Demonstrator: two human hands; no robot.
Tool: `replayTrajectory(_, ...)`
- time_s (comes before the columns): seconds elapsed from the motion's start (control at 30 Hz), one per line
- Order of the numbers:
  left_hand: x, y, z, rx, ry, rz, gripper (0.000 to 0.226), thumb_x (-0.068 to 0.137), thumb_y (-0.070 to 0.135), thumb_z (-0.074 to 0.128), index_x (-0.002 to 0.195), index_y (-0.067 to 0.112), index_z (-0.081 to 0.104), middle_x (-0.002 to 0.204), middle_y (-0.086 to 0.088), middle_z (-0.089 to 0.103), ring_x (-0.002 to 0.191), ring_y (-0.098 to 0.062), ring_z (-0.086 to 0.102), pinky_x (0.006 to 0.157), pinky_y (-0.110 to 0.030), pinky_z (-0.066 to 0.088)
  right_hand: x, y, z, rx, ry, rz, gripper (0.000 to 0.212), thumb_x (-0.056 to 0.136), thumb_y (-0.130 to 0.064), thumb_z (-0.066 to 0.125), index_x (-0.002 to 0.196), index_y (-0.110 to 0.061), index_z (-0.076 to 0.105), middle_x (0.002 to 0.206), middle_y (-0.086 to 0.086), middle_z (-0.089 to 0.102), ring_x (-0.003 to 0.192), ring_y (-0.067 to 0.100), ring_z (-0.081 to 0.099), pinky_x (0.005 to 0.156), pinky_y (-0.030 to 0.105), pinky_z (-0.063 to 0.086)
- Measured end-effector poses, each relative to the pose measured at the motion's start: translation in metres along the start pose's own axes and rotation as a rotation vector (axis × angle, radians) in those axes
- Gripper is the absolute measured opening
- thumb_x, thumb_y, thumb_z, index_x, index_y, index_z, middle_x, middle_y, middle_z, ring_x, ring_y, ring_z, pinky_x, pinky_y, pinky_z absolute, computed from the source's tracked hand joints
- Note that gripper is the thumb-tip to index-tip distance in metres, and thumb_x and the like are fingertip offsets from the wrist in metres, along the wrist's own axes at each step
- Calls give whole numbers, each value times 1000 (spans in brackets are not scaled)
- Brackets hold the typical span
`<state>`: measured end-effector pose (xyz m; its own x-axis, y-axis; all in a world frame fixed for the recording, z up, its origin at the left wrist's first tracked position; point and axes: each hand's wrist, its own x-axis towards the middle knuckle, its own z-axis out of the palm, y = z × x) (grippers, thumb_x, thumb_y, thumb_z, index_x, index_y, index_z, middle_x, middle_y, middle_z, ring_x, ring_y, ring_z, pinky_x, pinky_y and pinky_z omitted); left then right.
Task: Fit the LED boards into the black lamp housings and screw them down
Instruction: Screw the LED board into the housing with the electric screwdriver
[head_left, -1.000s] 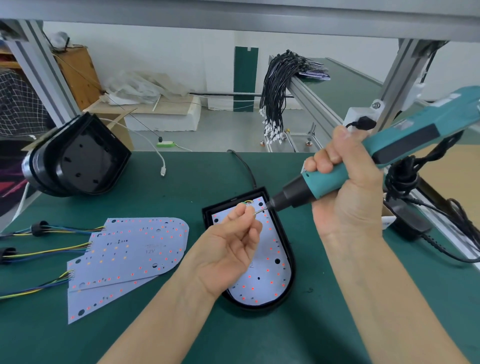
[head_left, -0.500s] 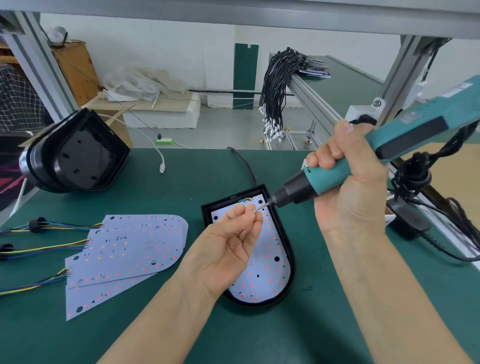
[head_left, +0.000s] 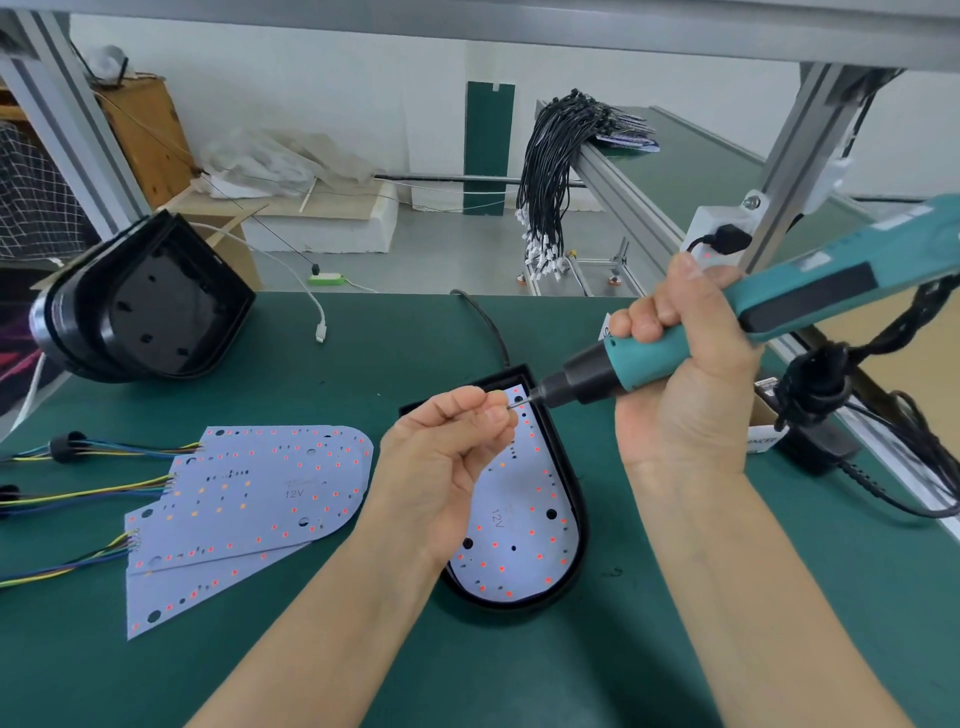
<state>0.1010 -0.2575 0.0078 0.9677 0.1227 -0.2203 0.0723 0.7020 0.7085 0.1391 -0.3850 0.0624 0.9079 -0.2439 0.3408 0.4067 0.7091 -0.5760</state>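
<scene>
A: What sits in the middle of the bench?

B: A black plastic lamp housing (head_left: 569, 499), flat at its far end and rounded at the near one, lying on the dark green bench mat (head_left: 363, 332). A pale lilac LED board (head_left: 524, 540) of the same outline lies inside its raised rim, dotted with small red emitters and printed "12V".

A: And the hands?

B: The left hand (head_left: 447, 467) hovers over the housing's far end. Its thumb and curled fingertips are pressed together, pinching something tiny at the bit; it looks like a screw, though it is too small to tell. The right hand (head_left: 685, 374) wraps all its fingers round a teal electric screwdriver (head_left: 727, 332) with a black collar, tilted down to the left. The thin metal bit meets the left fingertips.

A: What lies to the left?

B: Three more pale lilac LED boards (head_left: 249, 509), loosely stacked and fanned out, smooth and matte, with striped blue, yellow and black wire leads (head_left: 88, 493) trailing off the left edge.

A: Further out?

B: A second glossy black housing (head_left: 145, 306) stands tipped on its side at the far left. A bundle of black cables (head_left: 550, 171) hangs over a grey aluminium rail beyond the bench, and a knotted black cord (head_left: 821, 379) hangs under the screwdriver.
</scene>
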Motion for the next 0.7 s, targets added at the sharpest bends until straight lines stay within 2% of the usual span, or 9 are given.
replayTrajectory(0.13, -1, 0, -1, 56, -30, 15, 19, 57, -5, 67, 72, 6, 65, 69, -5, 70, 60, -15, 67, 61, -21, 57, 1, 0, -3, -9, 36, -1, 33, 86, -6, 58, 61, -22, 43, 54, -6, 38, 45, 9, 40, 54, 24, 41)
replayTrajectory(0.23, -1, 1, 0, 85, -28, 48, 21, 55, -7, 68, 68, 9, 67, 71, -6, 70, 63, -15, 66, 61, -20, 56, 2, 0, -6, 15, 72, 14, 33, 89, -5, 58, 64, -21, 43, 54, -7, 39, 46, 9, 40, 54, 24, 42)
replayTrajectory(0.4, -2, -1, 2, 140, -30, 81, 26, 65, -15, 67, 70, 11, 67, 77, -7, 73, 66, -14, 67, 61, -19, 55, 3, 0, -7, 7, 85, 8, 33, 90, -4, 56, 67, -19, 39, 54, -7, 39, 46, 8, 40, 54, 24, 42)
replayTrajectory(0.47, -3, -1, 3, 168, -51, 76, 27, 63, -11, 70, 78, 12, 69, 85, -6, 75, 72, -15, 68, 64, -20, 56, 5, -1, -7, 13, 87, 10, 33, 91, -4, 55, 66, -20, 40, 53, -7, 39, 45, 8, 40, 53, 23, 42)
replayTrajectory(0.53, -4, 0, 2, 218, -50, 74, 38, 60, -8, 76, 91, 13, 69, 95, -2, 75, 78, -15, 69, 67, -22, 57, 7, -2, -7, 13, 83, 11, 33, 91, -4, 55, 66, -19, 40, 54, -7, 39, 45, 8, 40, 53, 22, 42)
replayTrajectory(0.63, -3, 7, -10, 444, 95, 174, 49, 62, 3, 82, 104, 21, 64, 100, 6, 70, 73, -4, 67, 67, -23, 53, 10, -5, -11, -8, 84, 7, 33, 91, -4, 56, 66, -19, 39, 54, -7, 39, 46, 8, 40, 54, 23, 42)
replayTrajectory(0.7, 0, 16, -24, 835, 256, 270, 38, 75, 21, 79, 105, 24, 55, 96, 7, 62, 75, -5, 60, 66, -23, 45, 13, -6, -15, -14, 85, 14, 33, 90, -4, 58, 66, -19, 40, 54, -6, 39, 46, 8, 41, 55, 23, 42)
